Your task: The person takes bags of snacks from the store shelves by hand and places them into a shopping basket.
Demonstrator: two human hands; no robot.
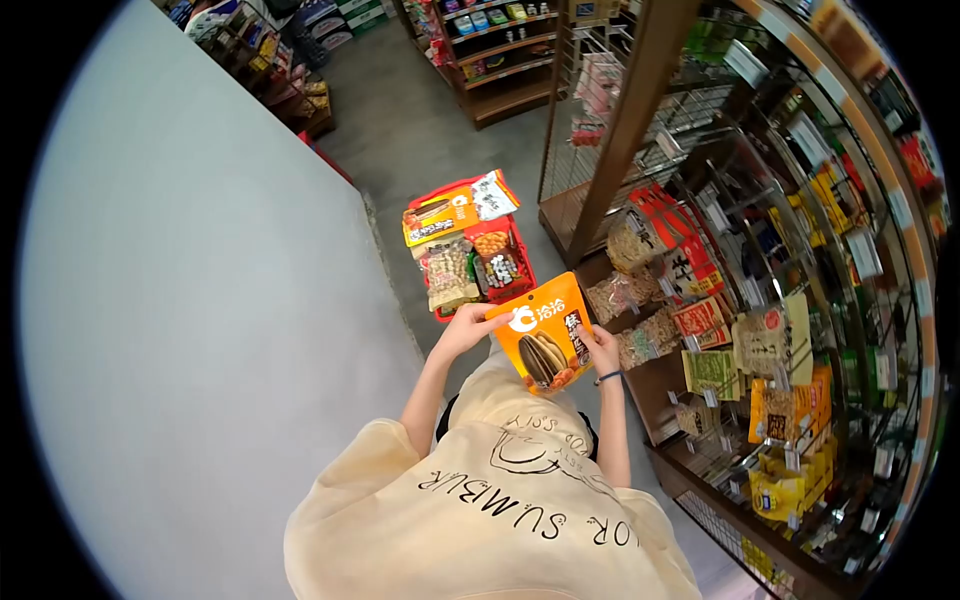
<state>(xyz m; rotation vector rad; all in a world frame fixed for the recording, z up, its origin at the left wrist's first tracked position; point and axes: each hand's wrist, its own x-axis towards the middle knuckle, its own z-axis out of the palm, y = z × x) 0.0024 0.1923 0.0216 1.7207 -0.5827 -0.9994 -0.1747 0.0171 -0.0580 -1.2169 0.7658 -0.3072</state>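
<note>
Between a pale wall [220, 300] and a wooden snack rack [632, 125], an orange packet [544, 336] was held out in front of the person's cream shirt [400, 540], printed front turned up, its holed top edge pointing away from the body and slightly left, and its long axis apparently running the same way. The left hand [466, 330] pinched the packet near its top left corner, while the right hand [602, 352], with a dark band [608, 378] at the wrist, gripped its right edge. Just beyond the packet in view, a red basket [526, 254] showed against the grey floor [420, 100], loaded with other snack packets [449, 275].
</note>
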